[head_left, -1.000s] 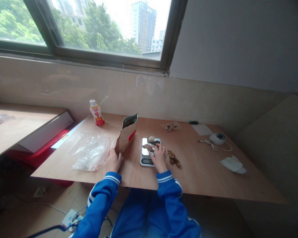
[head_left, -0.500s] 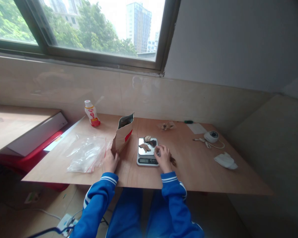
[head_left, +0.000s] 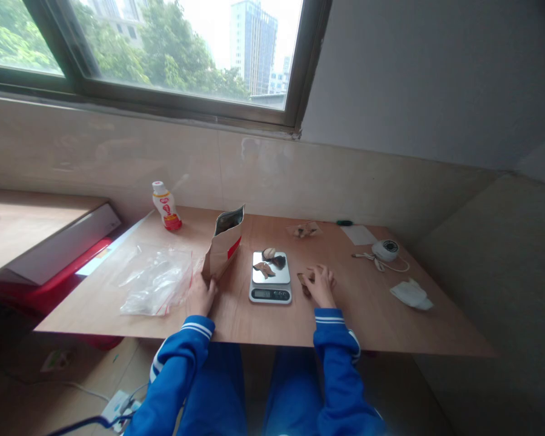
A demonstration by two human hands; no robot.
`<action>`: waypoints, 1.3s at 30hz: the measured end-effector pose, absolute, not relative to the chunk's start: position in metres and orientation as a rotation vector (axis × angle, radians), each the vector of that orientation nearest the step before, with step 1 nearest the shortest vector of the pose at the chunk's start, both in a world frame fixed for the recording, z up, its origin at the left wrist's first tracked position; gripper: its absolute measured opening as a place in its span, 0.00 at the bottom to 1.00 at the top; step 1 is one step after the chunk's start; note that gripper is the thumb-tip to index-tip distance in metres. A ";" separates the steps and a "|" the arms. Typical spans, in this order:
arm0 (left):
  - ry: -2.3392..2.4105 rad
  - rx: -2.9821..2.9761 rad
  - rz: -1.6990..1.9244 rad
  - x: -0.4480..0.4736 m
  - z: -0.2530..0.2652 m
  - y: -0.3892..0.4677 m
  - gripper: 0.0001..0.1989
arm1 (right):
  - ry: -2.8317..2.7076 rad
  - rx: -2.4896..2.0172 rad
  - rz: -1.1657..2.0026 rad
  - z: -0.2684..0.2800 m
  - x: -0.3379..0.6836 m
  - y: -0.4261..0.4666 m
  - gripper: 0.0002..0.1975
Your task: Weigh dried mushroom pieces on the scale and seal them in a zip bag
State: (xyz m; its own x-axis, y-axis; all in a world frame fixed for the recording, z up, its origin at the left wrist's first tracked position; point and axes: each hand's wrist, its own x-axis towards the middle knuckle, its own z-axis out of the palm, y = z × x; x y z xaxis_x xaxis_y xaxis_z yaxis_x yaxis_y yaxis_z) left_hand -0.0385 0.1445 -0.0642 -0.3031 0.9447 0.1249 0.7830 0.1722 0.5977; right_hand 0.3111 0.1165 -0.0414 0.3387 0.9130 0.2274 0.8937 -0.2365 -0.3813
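Observation:
My left hand (head_left: 201, 295) is closed on the lower edge of a kraft paper bag (head_left: 221, 251), which stands tilted with its mouth open and shows a red patch. Right of it lies a digital kitchen scale (head_left: 257, 281) with a lit display. On its plate rest a pale round piece (head_left: 269, 254), a dark dried piece (head_left: 278, 261) and a flat brown dried piece (head_left: 264, 270). Beside the scale, my right hand (head_left: 321, 286) has its fingers around a brown dried piece (head_left: 304, 284) at the tabletop. The fingers partly hide that piece.
A clear zip bag (head_left: 157, 281) lies at the left, with a white-and-red bottle (head_left: 167, 207) behind it. Toward the back are a small bag of pieces (head_left: 305, 230), a green-handled tool (head_left: 344, 223) and white paper (head_left: 358, 235). A white camera (head_left: 385, 249) and crumpled tissue (head_left: 411, 294) lie right.
My right hand has moved right, from the scale's edge to the tabletop beside it. The scale's right side is now uncovered. My left hand stays on the paper bag.

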 end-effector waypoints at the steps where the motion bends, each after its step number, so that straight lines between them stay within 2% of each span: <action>1: 2.181 1.656 0.827 -0.038 -0.064 0.144 0.22 | -1.622 -2.205 0.068 -0.042 0.305 0.115 0.15; 5: 2.198 1.653 0.781 -0.038 -0.063 0.144 0.21 | -1.712 -2.330 0.094 -0.041 0.289 0.115 0.13; 11: 2.200 1.683 0.790 -0.039 -0.067 0.145 0.22 | -1.652 -2.238 0.117 -0.039 0.291 0.121 0.08; 15: 2.201 1.693 0.819 -0.040 -0.068 0.144 0.22 | -1.541 -2.019 0.104 -0.035 0.284 0.128 0.09; 22: 2.190 1.698 0.847 -0.039 -0.066 0.143 0.23 | -1.704 -1.744 0.007 -0.031 0.256 0.136 0.10; 26: 2.181 1.695 0.846 -0.039 -0.066 0.144 0.23 | -1.809 -1.688 0.120 -0.037 0.250 0.127 0.12; 30: 2.168 1.703 0.884 -0.040 -0.070 0.145 0.23 | -1.838 -1.666 0.272 -0.044 0.247 0.109 0.23; 32: 2.165 1.688 0.885 -0.040 -0.070 0.145 0.22 | -1.791 -1.625 0.275 -0.047 0.248 0.098 0.25; 39: 2.139 1.668 0.912 -0.039 -0.070 0.146 0.25 | -1.638 -1.678 0.181 -0.069 0.268 0.060 0.20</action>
